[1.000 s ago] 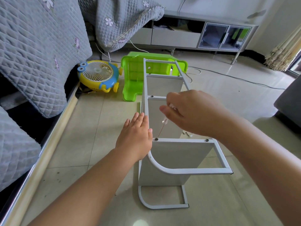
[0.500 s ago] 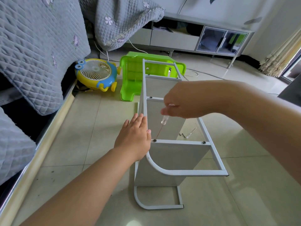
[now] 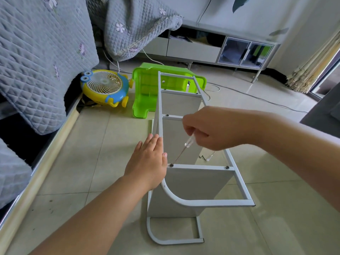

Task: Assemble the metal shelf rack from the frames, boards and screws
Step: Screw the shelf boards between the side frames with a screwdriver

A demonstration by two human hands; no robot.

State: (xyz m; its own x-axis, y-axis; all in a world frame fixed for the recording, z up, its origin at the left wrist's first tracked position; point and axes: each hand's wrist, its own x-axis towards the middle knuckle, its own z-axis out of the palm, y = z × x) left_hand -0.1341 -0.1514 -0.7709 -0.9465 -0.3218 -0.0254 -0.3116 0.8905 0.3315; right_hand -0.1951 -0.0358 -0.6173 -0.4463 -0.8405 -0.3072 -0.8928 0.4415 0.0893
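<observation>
The white metal shelf rack (image 3: 239, 183) lies on its side on the tiled floor, its grey boards (image 3: 195, 183) standing between the two frames. My left hand (image 3: 149, 164) presses flat against the near frame's left side, fingers straight. My right hand (image 3: 211, 127) grips a clear-handled screwdriver (image 3: 189, 141), whose thin shaft slants down-left to a dark screw (image 3: 172, 165) at the left end of the near crossbar. Another screw (image 3: 227, 167) sits at that bar's right end. A second screwdriver (image 3: 210, 157) and loose black screws (image 3: 203, 157) lie on the floor inside the rack.
A green plastic stool (image 3: 145, 100) lies tipped behind the rack, with a yellow-blue toy fan (image 3: 104, 87) to its left. A quilt-covered bed edge (image 3: 46, 150) runs along the left. A low TV cabinet (image 3: 239, 52) and floor cables (image 3: 257, 97) are at the back.
My right hand has shifted a little up and right while twisting the screwdriver, whose tip stays on the left screw. My left hand stays against the frame.
</observation>
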